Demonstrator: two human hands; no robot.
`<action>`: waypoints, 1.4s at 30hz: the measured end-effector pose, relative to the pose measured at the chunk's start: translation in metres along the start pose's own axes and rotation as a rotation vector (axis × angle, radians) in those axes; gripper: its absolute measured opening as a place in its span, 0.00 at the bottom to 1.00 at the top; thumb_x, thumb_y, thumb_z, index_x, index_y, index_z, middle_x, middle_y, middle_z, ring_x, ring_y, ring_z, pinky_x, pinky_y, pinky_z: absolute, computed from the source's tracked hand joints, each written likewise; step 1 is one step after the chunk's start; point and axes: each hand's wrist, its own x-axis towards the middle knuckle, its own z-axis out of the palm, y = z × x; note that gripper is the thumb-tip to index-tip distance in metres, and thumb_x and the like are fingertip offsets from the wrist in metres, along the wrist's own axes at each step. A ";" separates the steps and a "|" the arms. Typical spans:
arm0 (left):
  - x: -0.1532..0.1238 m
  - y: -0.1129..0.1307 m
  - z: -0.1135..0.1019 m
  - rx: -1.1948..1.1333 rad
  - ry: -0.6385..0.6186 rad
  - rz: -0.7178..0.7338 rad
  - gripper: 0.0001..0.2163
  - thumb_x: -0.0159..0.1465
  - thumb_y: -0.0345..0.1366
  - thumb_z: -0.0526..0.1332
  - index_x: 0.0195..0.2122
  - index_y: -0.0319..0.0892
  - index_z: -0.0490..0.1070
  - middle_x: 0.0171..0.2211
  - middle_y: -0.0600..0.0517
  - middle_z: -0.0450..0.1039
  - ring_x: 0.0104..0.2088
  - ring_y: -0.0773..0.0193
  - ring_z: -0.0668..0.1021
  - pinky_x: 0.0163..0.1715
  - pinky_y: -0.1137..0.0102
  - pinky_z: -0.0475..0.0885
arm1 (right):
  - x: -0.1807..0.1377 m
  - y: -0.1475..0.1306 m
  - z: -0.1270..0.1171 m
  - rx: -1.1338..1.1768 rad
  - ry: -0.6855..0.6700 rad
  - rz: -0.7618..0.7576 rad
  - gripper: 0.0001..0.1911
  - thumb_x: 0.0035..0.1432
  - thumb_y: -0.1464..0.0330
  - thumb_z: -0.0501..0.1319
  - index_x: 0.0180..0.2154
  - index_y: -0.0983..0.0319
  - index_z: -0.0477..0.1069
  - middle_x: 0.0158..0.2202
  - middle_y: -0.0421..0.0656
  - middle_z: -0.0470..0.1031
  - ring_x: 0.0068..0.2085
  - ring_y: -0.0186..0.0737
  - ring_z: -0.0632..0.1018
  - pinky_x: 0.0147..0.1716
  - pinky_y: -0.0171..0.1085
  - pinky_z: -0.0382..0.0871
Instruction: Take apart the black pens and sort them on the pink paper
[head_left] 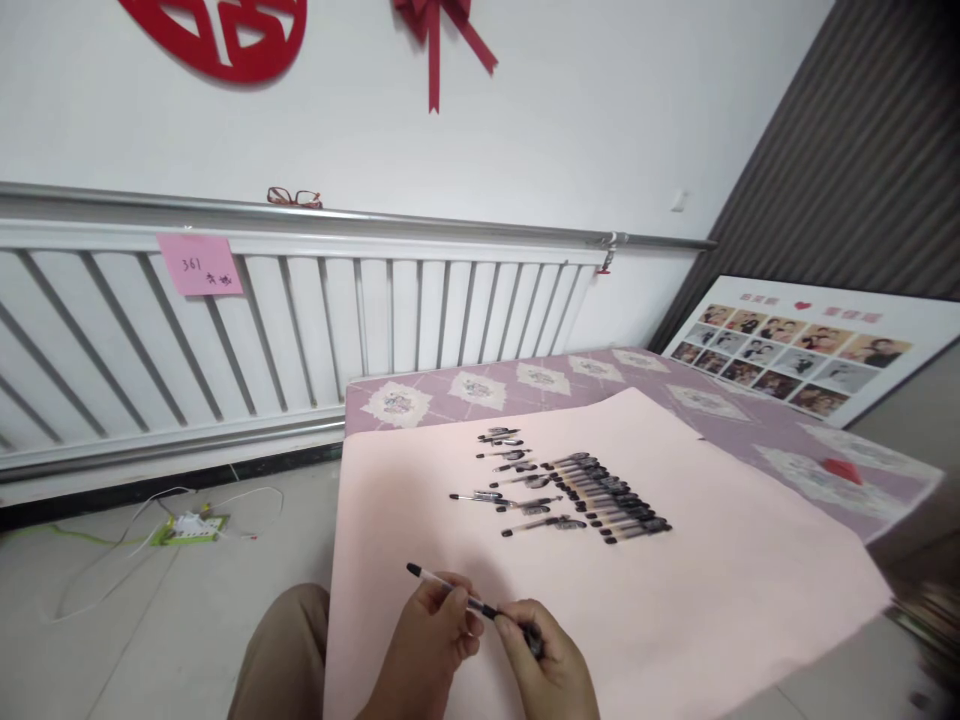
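A slim pen (435, 578) with a clear barrel and a black end slants across the space between my hands, above the pink sheet. My left hand (439, 640) is closed round its barrel, thumb on top. Fingers of my right hand (551, 665) pinch the pen's other end, where a dark pen cap (533, 638) shows partly; whether it sits on the pen is hidden by the fingers. Beyond my hands lies a neat slanting row of capped black pens (611, 500). Left of that row, several more pens and loose parts (517, 480) are scattered.
Pink paper (712, 560) covers much of the table, over a purple patterned cloth (510, 385). A white radiator (337, 320) runs along the wall, with glasses (295, 198) on its pipe. A photo board (795, 350) leans at right. A power strip (191, 528) with cables lies on the floor.
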 end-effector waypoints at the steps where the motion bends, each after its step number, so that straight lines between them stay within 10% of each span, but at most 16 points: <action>1: -0.001 0.001 0.001 -0.043 -0.009 0.000 0.11 0.50 0.38 0.65 0.31 0.40 0.65 0.24 0.55 0.69 0.23 0.72 0.71 0.24 0.74 0.62 | -0.001 0.002 0.002 0.018 -0.011 -0.001 0.13 0.46 0.57 0.60 0.25 0.60 0.71 0.22 0.39 0.72 0.25 0.36 0.72 0.26 0.31 0.67; 5: -0.003 0.006 -0.001 -0.119 0.006 -0.018 0.11 0.49 0.36 0.67 0.29 0.40 0.66 0.23 0.55 0.71 0.23 0.72 0.72 0.25 0.75 0.63 | -0.003 0.007 0.005 0.133 0.000 0.046 0.17 0.43 0.59 0.63 0.35 0.60 0.71 0.25 0.39 0.73 0.25 0.36 0.73 0.26 0.31 0.69; 26: -0.001 0.007 -0.010 -0.130 -0.089 0.017 0.09 0.48 0.34 0.68 0.27 0.39 0.70 0.26 0.52 0.73 0.25 0.72 0.72 0.26 0.75 0.66 | -0.006 0.003 -0.001 -0.025 -0.087 -0.003 0.14 0.52 0.57 0.56 0.23 0.60 0.67 0.20 0.36 0.64 0.24 0.34 0.67 0.25 0.30 0.62; 34: -0.005 0.015 -0.012 -0.131 -0.056 0.027 0.03 0.56 0.32 0.62 0.32 0.41 0.69 0.30 0.53 0.72 0.29 0.72 0.73 0.32 0.74 0.68 | -0.007 -0.003 -0.006 0.063 0.024 0.005 0.11 0.55 0.61 0.53 0.41 0.56 0.60 0.27 0.35 0.67 0.29 0.34 0.71 0.32 0.30 0.65; 42: -0.005 0.018 -0.017 -0.130 -0.048 0.039 0.04 0.56 0.32 0.61 0.33 0.41 0.69 0.33 0.52 0.72 0.31 0.71 0.74 0.35 0.74 0.69 | -0.005 -0.004 -0.016 -0.077 -0.218 -0.040 0.11 0.56 0.62 0.52 0.39 0.57 0.68 0.34 0.41 0.74 0.37 0.37 0.75 0.38 0.31 0.68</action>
